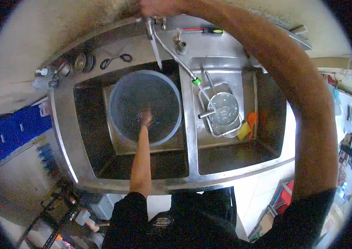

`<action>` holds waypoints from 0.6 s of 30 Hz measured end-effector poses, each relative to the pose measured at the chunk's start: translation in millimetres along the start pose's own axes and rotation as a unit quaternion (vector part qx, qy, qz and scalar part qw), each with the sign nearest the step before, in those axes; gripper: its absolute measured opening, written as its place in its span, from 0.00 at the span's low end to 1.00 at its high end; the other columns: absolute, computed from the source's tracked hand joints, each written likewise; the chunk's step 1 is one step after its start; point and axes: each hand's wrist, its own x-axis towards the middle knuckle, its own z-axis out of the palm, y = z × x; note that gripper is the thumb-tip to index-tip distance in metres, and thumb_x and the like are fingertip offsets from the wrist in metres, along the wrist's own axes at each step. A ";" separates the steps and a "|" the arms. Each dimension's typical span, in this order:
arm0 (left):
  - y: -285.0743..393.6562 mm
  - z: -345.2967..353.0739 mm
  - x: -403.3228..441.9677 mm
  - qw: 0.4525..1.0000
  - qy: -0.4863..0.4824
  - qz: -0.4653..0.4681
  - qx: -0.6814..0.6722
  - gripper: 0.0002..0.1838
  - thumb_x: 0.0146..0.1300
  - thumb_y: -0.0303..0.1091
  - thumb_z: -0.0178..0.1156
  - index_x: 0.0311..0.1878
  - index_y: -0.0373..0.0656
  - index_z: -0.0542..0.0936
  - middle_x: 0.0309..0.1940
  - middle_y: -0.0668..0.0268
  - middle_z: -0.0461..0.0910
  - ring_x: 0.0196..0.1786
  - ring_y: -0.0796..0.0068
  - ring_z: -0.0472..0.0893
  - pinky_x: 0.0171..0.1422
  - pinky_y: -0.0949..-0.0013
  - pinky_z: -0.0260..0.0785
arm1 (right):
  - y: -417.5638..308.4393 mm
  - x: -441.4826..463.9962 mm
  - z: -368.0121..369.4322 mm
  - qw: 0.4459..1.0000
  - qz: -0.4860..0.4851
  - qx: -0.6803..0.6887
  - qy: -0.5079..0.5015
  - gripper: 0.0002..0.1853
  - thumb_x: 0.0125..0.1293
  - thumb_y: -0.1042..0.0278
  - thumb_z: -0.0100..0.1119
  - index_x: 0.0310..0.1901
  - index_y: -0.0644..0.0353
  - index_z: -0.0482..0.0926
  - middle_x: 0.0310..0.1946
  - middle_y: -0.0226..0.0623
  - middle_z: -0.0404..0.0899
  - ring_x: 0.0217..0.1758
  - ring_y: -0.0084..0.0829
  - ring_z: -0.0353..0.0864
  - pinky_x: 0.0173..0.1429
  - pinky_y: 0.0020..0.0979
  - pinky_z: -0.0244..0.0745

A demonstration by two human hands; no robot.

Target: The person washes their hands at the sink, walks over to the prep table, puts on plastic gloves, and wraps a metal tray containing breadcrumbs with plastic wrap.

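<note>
Left hand (146,119) dips into tub (145,73) — right hand (155,7) by faucet (150,29).

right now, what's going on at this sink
Someone's left hand is in a round tub of water in the double sink's left basin, while their right hand is up at the tap behind it. In the right basin, a green-tipped spout runs into a metal pot.
</note>
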 end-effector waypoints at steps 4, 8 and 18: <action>-29.2 -23.1 16.6 0.987 0.106 -0.046 -0.112 0.28 0.70 0.46 0.46 0.68 0.42 0.63 0.53 0.56 0.73 0.59 0.59 0.69 0.48 0.57 0.73 | 10.7 -5.7 -11.9 0.992 -0.107 -0.050 0.042 0.12 0.57 0.62 0.58 0.30 0.63 0.82 0.30 0.44 0.82 0.38 0.41 0.83 0.39 0.40 0.78; -103.8 -29.3 42.9 0.982 0.109 -0.023 -0.155 0.30 0.70 0.49 0.45 0.68 0.40 0.62 0.58 0.53 0.71 0.62 0.56 0.67 0.57 0.54 0.69 | -3.7 4.8 -19.5 0.992 -0.050 -0.103 -0.060 0.12 0.58 0.61 0.57 0.28 0.62 0.81 0.25 0.43 0.80 0.35 0.42 0.82 0.37 0.40 0.77; 76.0 -90.8 -44.4 0.944 -0.186 -0.125 -0.241 0.29 0.68 0.54 0.50 0.57 0.35 0.73 0.43 0.51 0.82 0.53 0.58 0.79 0.59 0.58 0.70 | -37.3 -119.8 1.0 0.871 0.461 0.145 0.093 0.19 0.69 0.55 0.47 0.33 0.62 0.80 0.30 0.54 0.79 0.37 0.55 0.79 0.42 0.50 0.74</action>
